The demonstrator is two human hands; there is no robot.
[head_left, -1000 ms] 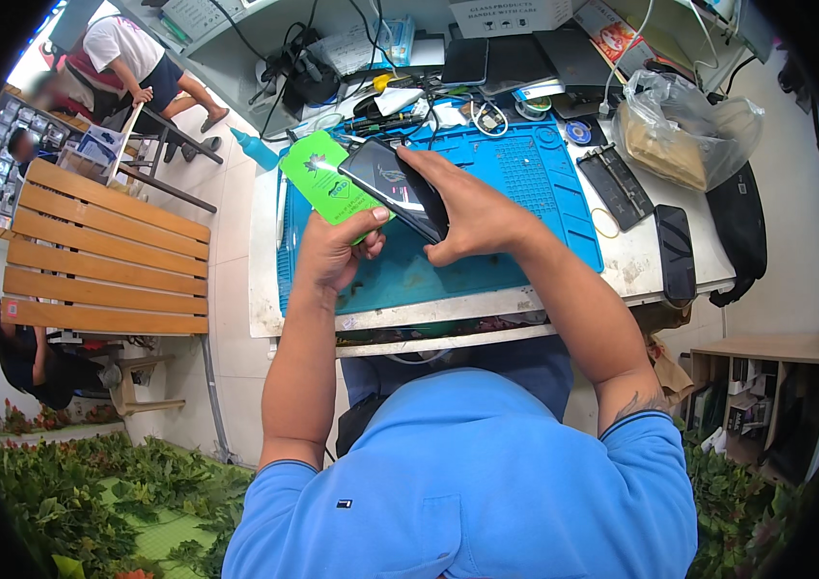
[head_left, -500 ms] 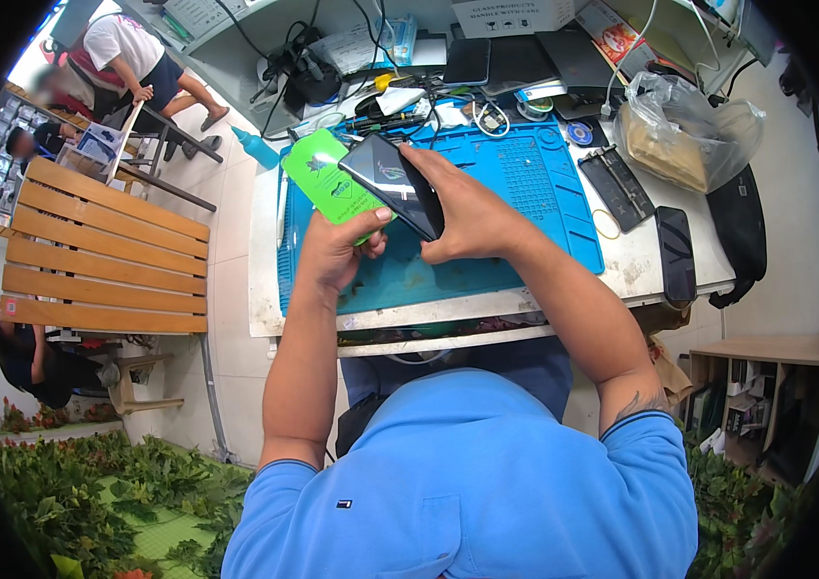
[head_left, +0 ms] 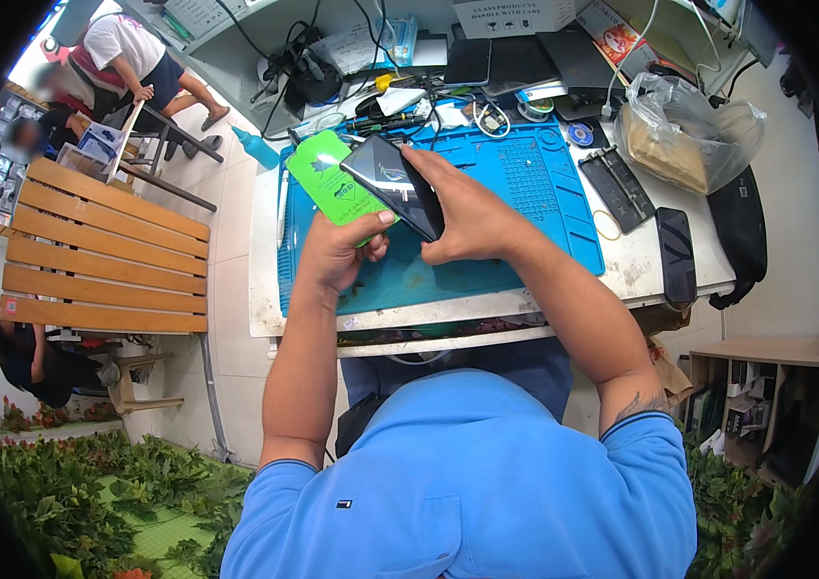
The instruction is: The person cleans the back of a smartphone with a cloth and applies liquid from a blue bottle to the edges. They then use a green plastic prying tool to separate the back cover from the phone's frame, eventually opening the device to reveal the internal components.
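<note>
At the far left corner of the desk [head_left: 641, 265], a blue bottle [head_left: 257, 150] is seen close to the edge; it could be tipped off if the near arm or the mat were knocked against it. Next, a green card [head_left: 337, 183] is held up over the blue mat [head_left: 419, 280] by the left hand [head_left: 337, 249], its lower end pinched under the thumb, with the fingers curled beneath. Because only that end is caught by this narrow grip, the card might be swung or bent if it were pushed from the far end.

Just to the right, beside the card, a black phone [head_left: 398, 185] is held tilted above the mat by the right hand [head_left: 475, 214]. This grip is spread wide: the phone is spanned between the thumb at its near edge and the fingers at the far edge. Whether card and phone are touching cannot be told. If they are, the glass could be scuffed by rubbing; if the span were loosened, the phone could be dropped.

Farther right, a black tray [head_left: 616, 188] and a dark handset [head_left: 676, 253] are left on the desk; the handset, lying near the front edge, could be nudged off by the right elbow.
</note>
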